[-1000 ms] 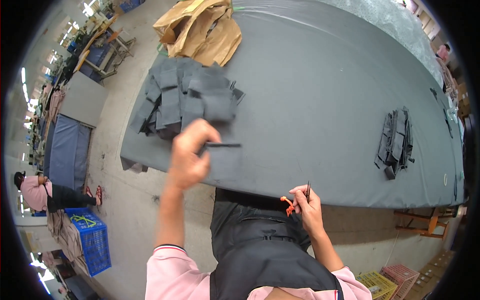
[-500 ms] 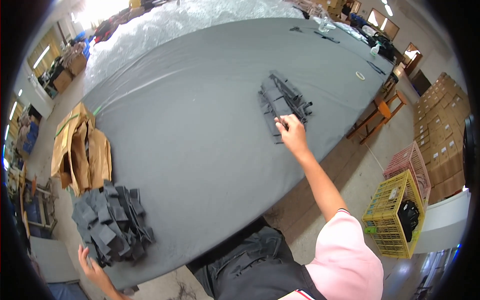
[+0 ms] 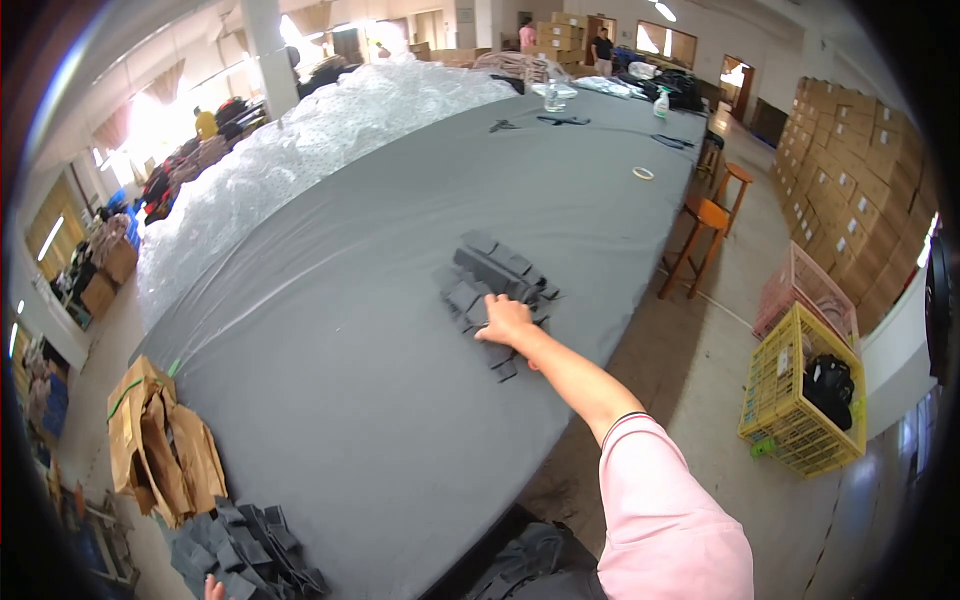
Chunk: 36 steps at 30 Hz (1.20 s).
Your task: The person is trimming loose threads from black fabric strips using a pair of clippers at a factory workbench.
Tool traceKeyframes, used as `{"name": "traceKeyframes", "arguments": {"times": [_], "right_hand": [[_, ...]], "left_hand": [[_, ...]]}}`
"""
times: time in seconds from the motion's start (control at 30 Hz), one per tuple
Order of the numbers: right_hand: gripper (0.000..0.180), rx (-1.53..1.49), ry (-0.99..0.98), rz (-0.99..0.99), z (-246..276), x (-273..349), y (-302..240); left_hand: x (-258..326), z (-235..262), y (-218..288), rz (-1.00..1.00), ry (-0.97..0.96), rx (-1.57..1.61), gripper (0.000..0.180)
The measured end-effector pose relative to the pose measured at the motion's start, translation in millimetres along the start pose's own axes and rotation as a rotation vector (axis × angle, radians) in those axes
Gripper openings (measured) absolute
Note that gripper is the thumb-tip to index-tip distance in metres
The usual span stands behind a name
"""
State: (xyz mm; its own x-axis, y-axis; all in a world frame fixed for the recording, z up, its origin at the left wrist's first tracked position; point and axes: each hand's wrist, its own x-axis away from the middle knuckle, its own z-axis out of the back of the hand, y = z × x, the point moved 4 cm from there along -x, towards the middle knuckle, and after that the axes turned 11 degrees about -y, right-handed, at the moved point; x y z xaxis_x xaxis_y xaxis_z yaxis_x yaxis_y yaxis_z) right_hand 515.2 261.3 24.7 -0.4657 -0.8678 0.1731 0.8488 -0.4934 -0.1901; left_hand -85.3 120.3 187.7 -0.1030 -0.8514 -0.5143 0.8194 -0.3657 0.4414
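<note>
Off to my right a yellow crate (image 3: 790, 395) stands on the floor with a dark bundle (image 3: 828, 385) sitting in it, and a pink crate (image 3: 812, 290) stands just behind; I cannot tell what that one holds. On the table's near left corner an opened brown cardboard wrapper (image 3: 160, 445) lies slack, its inside hidden from me.

The table (image 3: 340, 350) is long and covered in grey cloth. My right hand (image 3: 507, 320) reaches far out across it on a straight arm and rests on the stack of dark grey fabric pieces (image 3: 490, 280) near the right edge. The pieces are small, flat and roughly rectangular, overlapped like shingles in a loose, slightly fanned heap, a couple lying loose at the near side. My fingers (image 3: 492, 331) are curled down onto the pieces, laid close together; whether they pinch one I cannot tell.

A second pile of grey pieces (image 3: 245, 550) sits at the near left corner, just beside the wrapper. Only a tip of my left hand (image 3: 213, 590) shows at the lower edge, touching that pile, too little to read how its fingers stand
</note>
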Motion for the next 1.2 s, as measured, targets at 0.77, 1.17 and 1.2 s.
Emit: {"name": "traceKeyframes", "arguments": {"times": [0.77,1.17,1.2], "right_hand": [[0.029,-0.311,0.257,-0.051,44.6,-46.7,64.1],[0.06,-0.348,0.115,-0.392,15.0,-103.5,105.5],[0.06,-0.348,0.122,-0.398,13.4,-104.7,107.0]], "left_hand": [[50.2,-179.2,41.3,0.034,-0.706,0.475,0.029],[28.9,-233.6,78.8,0.033,-0.814,0.618,0.03],[27.9,-242.2,80.3,0.028,-0.839,0.631,0.031]]}}
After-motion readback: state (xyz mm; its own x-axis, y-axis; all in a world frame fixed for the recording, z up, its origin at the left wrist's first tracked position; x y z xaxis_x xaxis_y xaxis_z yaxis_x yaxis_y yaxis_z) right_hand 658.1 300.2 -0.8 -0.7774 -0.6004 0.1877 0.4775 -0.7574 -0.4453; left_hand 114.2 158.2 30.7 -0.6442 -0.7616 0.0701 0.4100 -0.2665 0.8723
